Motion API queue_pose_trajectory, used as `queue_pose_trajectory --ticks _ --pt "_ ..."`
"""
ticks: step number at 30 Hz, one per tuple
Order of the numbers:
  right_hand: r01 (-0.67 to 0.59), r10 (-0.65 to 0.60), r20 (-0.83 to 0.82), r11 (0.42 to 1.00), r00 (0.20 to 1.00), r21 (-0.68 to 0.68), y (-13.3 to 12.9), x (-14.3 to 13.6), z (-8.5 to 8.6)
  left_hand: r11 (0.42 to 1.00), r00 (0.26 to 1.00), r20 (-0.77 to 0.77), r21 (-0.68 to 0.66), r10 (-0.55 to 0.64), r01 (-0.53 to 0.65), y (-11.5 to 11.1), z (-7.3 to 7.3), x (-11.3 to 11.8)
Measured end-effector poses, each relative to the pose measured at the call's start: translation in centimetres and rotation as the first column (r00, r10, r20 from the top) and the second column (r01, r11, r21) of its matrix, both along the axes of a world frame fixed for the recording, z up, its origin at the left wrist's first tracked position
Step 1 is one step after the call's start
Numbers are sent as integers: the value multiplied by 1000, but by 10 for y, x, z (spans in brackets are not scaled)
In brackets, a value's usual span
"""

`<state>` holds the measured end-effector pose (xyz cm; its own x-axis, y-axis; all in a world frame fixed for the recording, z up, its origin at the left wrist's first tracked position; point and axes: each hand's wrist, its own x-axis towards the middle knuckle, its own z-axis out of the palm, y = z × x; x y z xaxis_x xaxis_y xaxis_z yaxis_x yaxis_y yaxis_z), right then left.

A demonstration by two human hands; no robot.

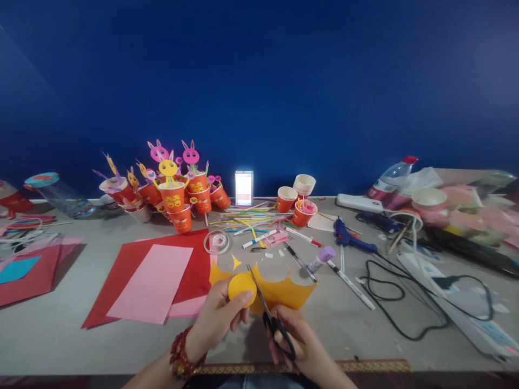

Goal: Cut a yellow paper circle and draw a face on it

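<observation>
The left hand [225, 307] pinches a round yellow paper disc [240, 288] thumb-to-finger; the right hand [299, 336] curls around black-handled metal scissors [279, 330]. The disc is above the grey table [73, 346], inside its near edge, beside scalloped yellow paper [281, 289].

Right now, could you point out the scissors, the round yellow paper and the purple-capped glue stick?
Scissors [263, 302], head view: on the blades, near the pivot.
Round yellow paper [240, 285], head view: on its flat face.
Purple-capped glue stick [323, 256], head view: on its cap.
</observation>
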<state>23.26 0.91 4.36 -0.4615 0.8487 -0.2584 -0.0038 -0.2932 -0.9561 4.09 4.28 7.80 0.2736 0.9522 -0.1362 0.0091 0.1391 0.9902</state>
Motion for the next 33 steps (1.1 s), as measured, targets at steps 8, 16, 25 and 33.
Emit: queue_pose_trajectory --ticks 8,16,25,33 --pt "2 -2 -6 1000 1000 11 2 2 -2 1000 1000 -6 -18 -2 2 1 3 -1" --pt "-12 12 12 999 1000 30 1 3 -2 1000 1000 2 -22 -15 15 0 3 -3" --pt "-18 18 -1 998 1000 54 1 5 0 999 1000 -1 -32 -28 28 0 6 -5" --pt "-15 13 18 998 1000 62 0 7 0 998 999 15 -48 -30 31 -1 6 -6"
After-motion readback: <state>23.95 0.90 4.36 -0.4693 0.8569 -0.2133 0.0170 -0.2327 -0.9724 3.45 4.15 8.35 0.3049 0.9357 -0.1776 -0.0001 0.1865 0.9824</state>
